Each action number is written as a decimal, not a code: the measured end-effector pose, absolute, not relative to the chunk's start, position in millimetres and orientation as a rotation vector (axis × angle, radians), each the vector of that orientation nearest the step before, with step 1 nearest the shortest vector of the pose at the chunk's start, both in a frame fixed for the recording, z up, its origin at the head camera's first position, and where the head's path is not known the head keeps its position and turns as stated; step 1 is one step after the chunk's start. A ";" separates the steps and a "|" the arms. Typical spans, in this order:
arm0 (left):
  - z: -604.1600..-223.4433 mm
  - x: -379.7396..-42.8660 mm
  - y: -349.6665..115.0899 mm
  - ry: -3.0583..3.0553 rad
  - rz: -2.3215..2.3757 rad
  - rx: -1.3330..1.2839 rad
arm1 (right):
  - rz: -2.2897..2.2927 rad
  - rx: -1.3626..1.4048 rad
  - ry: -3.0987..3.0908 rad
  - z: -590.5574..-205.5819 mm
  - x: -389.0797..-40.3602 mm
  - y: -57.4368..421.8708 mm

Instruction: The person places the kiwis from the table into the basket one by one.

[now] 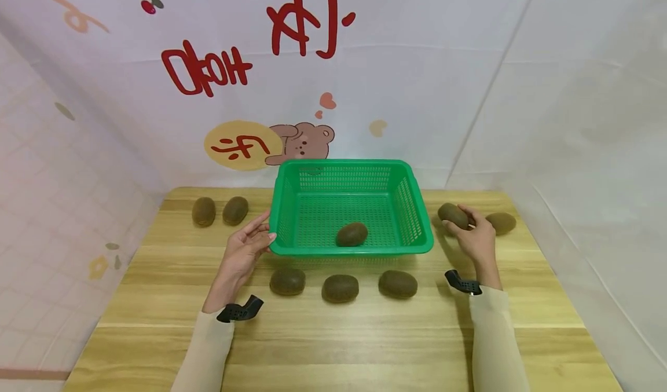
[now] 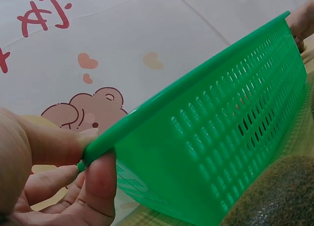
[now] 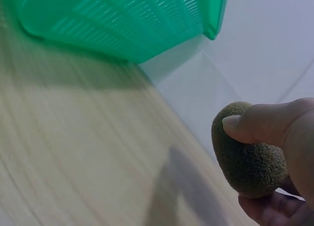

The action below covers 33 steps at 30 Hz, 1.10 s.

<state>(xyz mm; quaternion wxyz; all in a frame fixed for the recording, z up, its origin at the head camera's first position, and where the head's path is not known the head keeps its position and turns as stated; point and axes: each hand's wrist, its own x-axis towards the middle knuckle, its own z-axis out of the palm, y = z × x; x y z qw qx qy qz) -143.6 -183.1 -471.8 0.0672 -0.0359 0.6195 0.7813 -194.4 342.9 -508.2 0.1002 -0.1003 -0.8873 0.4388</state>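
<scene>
A green plastic basket [image 1: 351, 251] stands mid-table with one kiwi [image 1: 352, 234] lying inside it. My left hand [image 1: 245, 249] pinches the basket's left rim near its front corner; the left wrist view shows the thumb [image 2: 64, 145] over the rim and fingers beneath. To the right of the basket, my right hand [image 1: 475, 235] grips a second kiwi [image 1: 452, 216] between thumb and fingers. In the right wrist view this fuzzy brown kiwi [image 3: 248, 157] is held over the table, its shadow falling on the wood. Another kiwi [image 1: 501, 223] lies just beyond that hand, partly hidden by it.
Three kiwis, left [image 1: 288, 281], middle [image 1: 340, 288] and right [image 1: 398, 284], lie in a row before the basket. Two more, one [image 1: 204, 212] beside the other [image 1: 235, 211], sit at the back left. A printed cloth wall [image 1: 417, 91] rises behind the wooden table [image 1: 365, 345].
</scene>
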 end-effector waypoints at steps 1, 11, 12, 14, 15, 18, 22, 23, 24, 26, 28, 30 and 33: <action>-472.1 -143.4 -183.4 1.865 2.356 -0.106 | 1.293 -0.293 -2.616 -506.8 -194.1 342.0; -473.2 -142.5 -183.0 1.855 2.360 -0.107 | 1.285 -0.261 -2.569 -490.3 -191.2 335.0; -473.6 -142.6 -183.0 1.855 2.361 -0.112 | 1.284 -0.258 -2.566 -487.9 -190.5 334.2; -474.0 -142.8 -183.1 1.852 2.363 -0.114 | 1.279 -0.256 -2.561 -483.6 -189.4 332.5; -474.1 -143.2 -183.2 1.851 2.366 -0.114 | 1.275 -0.254 -2.558 -481.3 -189.0 331.7; -473.7 -144.4 -183.5 1.853 2.372 -0.124 | 1.253 -0.255 -2.551 -475.8 -188.2 329.2; -471.9 -145.6 -184.3 1.856 2.367 -0.128 | 1.254 -0.244 -2.548 -466.3 -186.9 324.1; -471.4 -145.8 -184.5 1.859 2.362 -0.122 | 1.260 -0.239 -2.546 -463.5 -186.5 322.6; -471.0 -146.1 -184.6 1.861 2.359 -0.114 | 1.264 -0.230 -2.541 -460.5 -185.9 320.6; -470.3 -146.8 -184.5 1.860 2.361 -0.107 | 1.275 -0.205 -2.535 -455.6 -185.3 316.5; -470.2 -147.0 -184.4 1.858 2.364 -0.106 | 1.286 -0.177 -2.531 -452.4 -184.2 312.0; -470.2 -146.3 -184.3 1.854 2.364 -0.111 | 1.295 -0.136 -2.526 -451.1 -183.4 307.7; -470.4 -144.8 -184.1 1.847 2.362 -0.133 | 1.312 -0.088 -2.523 -449.5 -181.5 302.1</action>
